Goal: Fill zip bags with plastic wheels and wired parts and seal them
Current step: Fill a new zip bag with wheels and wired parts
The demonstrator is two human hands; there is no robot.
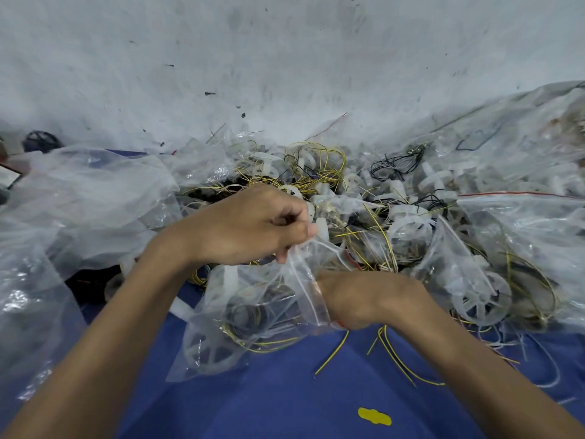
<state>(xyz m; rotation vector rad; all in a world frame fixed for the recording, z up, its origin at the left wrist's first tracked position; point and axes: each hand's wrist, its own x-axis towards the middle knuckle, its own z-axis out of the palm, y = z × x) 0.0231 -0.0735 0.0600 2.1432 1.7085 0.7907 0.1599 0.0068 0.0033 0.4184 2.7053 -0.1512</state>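
1. Blue cloth (285,391) covers the work surface on the near side of the zip bag (253,312); a few loose yellow wires (395,353) lie on it just to the right of the bag.
2. The zip bag hangs in the middle with its mouth turned to the right; one plastic wheel (210,350) and coils of wire already sit in its lower left corner, so I judge that the filling is well advanced.
3. The right hand (343,307) is pushed into the mouth of the bag; its fingers are hidden behind the plastic, so I cannot tell whether they hold a part.
4. The left hand (253,226) pinches the upper lip of the bag between thumb and curled fingers, and holds the mouth up.
5. To do this step well, I would keep the lip lifted and taut; push the parts deep to the bottom; tuck all wire ends inside, because a wire across the zip strip would probably prevent the seal.
6. Beyond the bag lies the pile of wheels and wired parts (364,198); to the right of the bag stands another filled bag (474,289).
7. Farthest behind the bag rises a marked white wall (285,58).
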